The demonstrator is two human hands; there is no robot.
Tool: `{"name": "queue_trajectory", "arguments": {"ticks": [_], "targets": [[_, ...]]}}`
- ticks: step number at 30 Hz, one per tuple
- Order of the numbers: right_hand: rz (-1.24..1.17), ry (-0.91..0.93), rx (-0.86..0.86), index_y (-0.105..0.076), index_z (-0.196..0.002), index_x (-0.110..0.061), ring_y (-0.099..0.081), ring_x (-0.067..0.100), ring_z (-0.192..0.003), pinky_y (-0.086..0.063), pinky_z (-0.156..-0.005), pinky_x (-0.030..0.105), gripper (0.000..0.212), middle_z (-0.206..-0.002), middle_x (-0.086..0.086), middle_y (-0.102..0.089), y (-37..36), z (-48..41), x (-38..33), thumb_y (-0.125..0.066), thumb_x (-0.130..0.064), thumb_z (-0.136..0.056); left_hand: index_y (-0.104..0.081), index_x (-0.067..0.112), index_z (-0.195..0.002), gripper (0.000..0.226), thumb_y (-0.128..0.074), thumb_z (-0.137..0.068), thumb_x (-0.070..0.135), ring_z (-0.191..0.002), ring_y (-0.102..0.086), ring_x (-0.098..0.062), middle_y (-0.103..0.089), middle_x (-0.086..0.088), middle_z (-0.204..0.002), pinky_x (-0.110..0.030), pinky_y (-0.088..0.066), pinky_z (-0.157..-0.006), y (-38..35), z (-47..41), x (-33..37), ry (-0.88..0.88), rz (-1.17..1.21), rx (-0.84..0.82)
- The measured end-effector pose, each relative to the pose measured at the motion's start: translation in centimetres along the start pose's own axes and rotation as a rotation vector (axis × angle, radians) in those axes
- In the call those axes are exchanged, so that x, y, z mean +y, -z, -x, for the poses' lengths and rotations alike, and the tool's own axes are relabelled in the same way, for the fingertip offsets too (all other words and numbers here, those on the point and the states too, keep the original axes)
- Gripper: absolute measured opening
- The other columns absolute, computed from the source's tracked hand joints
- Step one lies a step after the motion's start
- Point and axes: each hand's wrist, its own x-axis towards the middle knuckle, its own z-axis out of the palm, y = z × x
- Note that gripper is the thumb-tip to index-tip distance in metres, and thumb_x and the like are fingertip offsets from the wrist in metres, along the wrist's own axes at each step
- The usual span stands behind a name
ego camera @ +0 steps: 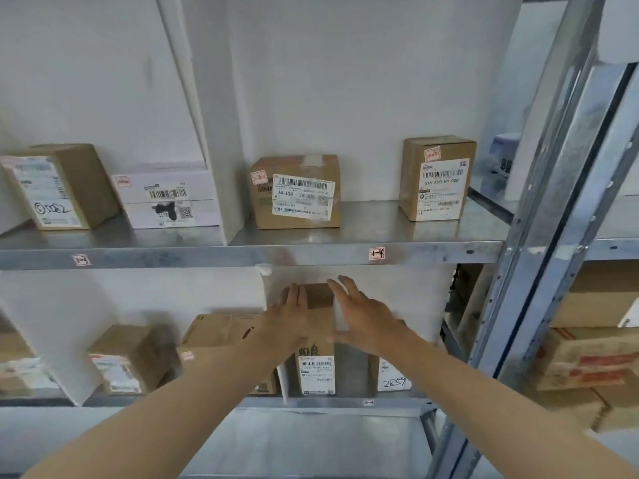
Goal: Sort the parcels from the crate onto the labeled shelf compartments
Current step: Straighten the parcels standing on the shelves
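In the right compartment of the lower shelf (345,404), a tall cardboard parcel (320,326) is stood upright, with a second parcel marked 2859 (394,378) at its right. The tall parcel's left side is touched by the flat, straight fingers of the left hand (287,316). The right hand (363,316) is held open with fingers spread just beside the right edge; contact there cannot be told. Two cartons (128,357) are seen in the left compartment. Above, two brown parcels (295,191) are kept over the tag 1-4 (376,253), and one tilted carton (58,186) and one white box (169,198) alongside.
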Motion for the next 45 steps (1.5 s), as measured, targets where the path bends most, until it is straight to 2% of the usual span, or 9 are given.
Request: {"name": "queue_trajectory", "arguments": {"ticks": [7,12,15,20,23,26,31,39,45], "targets": [[-0.020,-0.012,0.128,-0.020,-0.151,-0.016,-0.055,0.021,-0.112,-0.056,-0.075,0.033,0.095,-0.154,0.002,-0.016,-5.2,-3.5,0.7,-0.079,-0.031,-0.078,-0.003,-0.011,-0.151,0.091,-0.062,-0.094,0.028,-0.149,-0.016,-0.035,-0.016,-0.026,-0.158,-0.040,-0.033,-0.117,-3.2,-3.0,0.8,0.109,-0.009,-0.007],[-0.113,-0.008,0.168,-0.024,-0.149,-0.015,-0.055,0.023,-0.112,-0.056,-0.070,0.031,0.095,-0.155,0.006,-0.014,-6.9,-5.9,1.2,-0.081,-0.026,-0.074,-0.045,-0.013,-0.137,0.092,-0.087,-0.070,0.034,-0.120,-0.060,-0.030,-0.054,-0.027,-0.133,-0.029,-0.060,-0.077,-3.0,-4.7,0.5,0.119,-0.057,0.043],[-0.181,-0.007,0.197,-0.025,-0.149,-0.014,-0.053,0.027,-0.113,-0.057,-0.074,0.034,0.099,-0.149,0.006,-0.013,-7.6,-6.7,1.8,-0.084,-0.024,-0.071,-0.044,-0.013,-0.137,0.086,-0.084,-0.074,0.030,-0.128,-0.054,-0.030,-0.051,-0.025,-0.137,-0.030,-0.059,-0.082,-3.4,-5.6,0.3,0.115,-0.100,0.080],[-0.226,0.024,0.261,-0.025,-0.143,-0.014,-0.056,0.030,-0.108,-0.060,-0.067,0.035,0.096,-0.140,0.002,-0.011,-8.5,-7.2,2.2,-0.086,-0.018,-0.068,-0.065,-0.008,-0.103,0.081,-0.098,-0.034,0.020,-0.091,-0.070,-0.029,-0.068,-0.021,-0.101,-0.029,-0.059,-0.051,-5.2,-6.7,-0.3,0.134,-0.133,0.129],[-0.168,0.043,0.256,-0.021,-0.140,-0.018,-0.051,0.030,-0.115,-0.060,-0.068,0.034,0.095,-0.139,0.006,-0.013,-8.4,-7.6,2.3,-0.086,-0.019,-0.070,-0.058,-0.005,-0.105,0.075,-0.096,-0.045,0.022,-0.096,-0.067,-0.029,-0.064,-0.020,-0.104,-0.027,-0.059,-0.056,-4.6,-6.8,0.0,0.116,-0.112,0.139],[-0.128,0.040,0.248,-0.025,-0.142,-0.013,-0.047,0.030,-0.118,-0.060,-0.071,0.037,0.096,-0.141,0.010,-0.022,-7.8,-7.6,2.2,-0.086,-0.024,-0.068,-0.041,-0.001,-0.131,0.064,-0.074,-0.083,0.026,-0.130,-0.046,-0.027,-0.044,-0.017,-0.134,-0.027,-0.053,-0.090,-4.1,-6.6,0.5,0.114,-0.057,0.129],[-0.092,-0.003,0.070,-0.007,-0.156,-0.016,-0.025,0.027,-0.138,-0.041,-0.105,0.038,0.122,-0.152,0.009,-0.020,-5.1,-5.1,5.5,-0.085,-0.047,-0.068,-0.026,-0.014,-0.145,0.096,-0.067,-0.082,0.046,-0.138,-0.036,-0.041,-0.038,-0.029,-0.146,-0.044,-0.025,-0.120,-3.6,-6.0,2.4,0.063,-0.130,0.273],[0.043,-0.255,-0.320,-0.016,-0.155,-0.017,-0.034,0.023,-0.138,-0.044,-0.105,0.043,0.112,-0.152,0.004,-0.024,-2.4,1.1,12.5,-0.087,-0.032,-0.069,-0.071,-0.002,-0.108,0.064,-0.087,-0.055,0.030,-0.099,-0.071,-0.028,-0.071,-0.015,-0.105,-0.034,-0.056,-0.088,-5.0,-6.3,10.6,-0.399,0.046,0.252],[0.004,-0.349,-0.283,-0.032,-0.144,-0.012,-0.061,0.025,-0.104,-0.054,-0.080,0.038,0.076,-0.126,0.008,-0.041,-6.2,3.8,14.0,-0.075,-0.013,-0.081,-0.023,0.005,-0.150,0.087,-0.065,-0.088,0.048,-0.125,-0.050,-0.029,-0.030,-0.012,-0.152,-0.041,-0.050,-0.094,-8.7,-6.5,13.2,-0.250,0.154,-0.112]]}}
